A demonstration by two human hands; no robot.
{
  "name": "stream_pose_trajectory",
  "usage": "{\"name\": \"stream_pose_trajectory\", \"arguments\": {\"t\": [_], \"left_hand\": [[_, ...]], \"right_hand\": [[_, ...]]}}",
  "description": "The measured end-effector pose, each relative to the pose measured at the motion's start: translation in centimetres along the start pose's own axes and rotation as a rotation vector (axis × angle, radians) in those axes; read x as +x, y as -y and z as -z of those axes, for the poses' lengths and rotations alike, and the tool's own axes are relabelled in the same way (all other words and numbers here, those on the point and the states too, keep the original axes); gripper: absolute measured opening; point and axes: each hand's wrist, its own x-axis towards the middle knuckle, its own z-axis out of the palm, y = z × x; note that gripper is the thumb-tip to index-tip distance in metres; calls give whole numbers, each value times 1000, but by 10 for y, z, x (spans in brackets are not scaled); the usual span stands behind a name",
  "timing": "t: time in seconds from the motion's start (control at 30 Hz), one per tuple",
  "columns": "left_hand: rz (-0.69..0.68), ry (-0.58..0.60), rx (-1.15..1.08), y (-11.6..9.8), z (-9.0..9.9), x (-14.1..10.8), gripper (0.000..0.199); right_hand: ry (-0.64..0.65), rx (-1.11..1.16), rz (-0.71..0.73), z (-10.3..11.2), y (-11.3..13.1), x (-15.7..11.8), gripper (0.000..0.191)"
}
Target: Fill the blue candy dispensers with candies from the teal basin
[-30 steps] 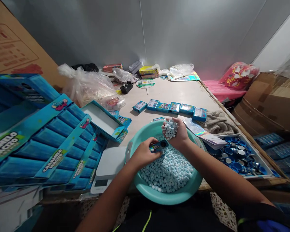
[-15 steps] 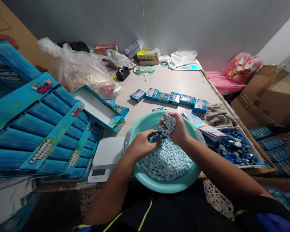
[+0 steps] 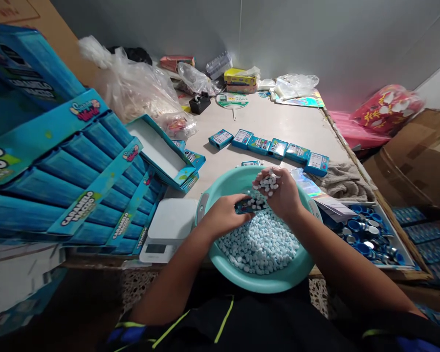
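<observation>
**Pale Blue Tablets Tipped Into Small Tin Above Teal Basin**

A beige tabletop [image 3: 278, 127] is seen crowded: a row of small blue printed tins [image 3: 269, 146] is laid out beyond the round teal plastic basin [image 3: 220, 183], a white digital scale [image 3: 166, 229] sits just beside the basin's left rim, and stacked blue cardboard display cartons [image 3: 69, 186] are piled at the far left. A shallow tray of blue and silver round caps [image 3: 366, 232] lies to the right (nothing is placed between the camera and the hands). Over the basin, a small blue open tin [image 3: 247, 204] is gripped by the left hand [image 3: 223, 215], fingers curled closed around its near end. Touching it from the right, the right hand [image 3: 282, 193] is cupped, half-closed, around a heap of small pale blue oval tablets [image 3: 267, 183], some lying on the tin. More such tablets are heaped in the basin below.
</observation>
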Motion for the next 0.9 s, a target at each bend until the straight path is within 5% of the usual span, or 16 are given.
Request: {"name": "stream_pose_trajectory", "arguments": {"t": [0.47,0.9], "left_hand": [[4,-95,17,1,4,3,37],[-101,-59,128,-2,9,14,29]], "right_hand": [[141,-209,161,1,-8,-1,20],[224,-307,278,-1,-11,6,27]]}}
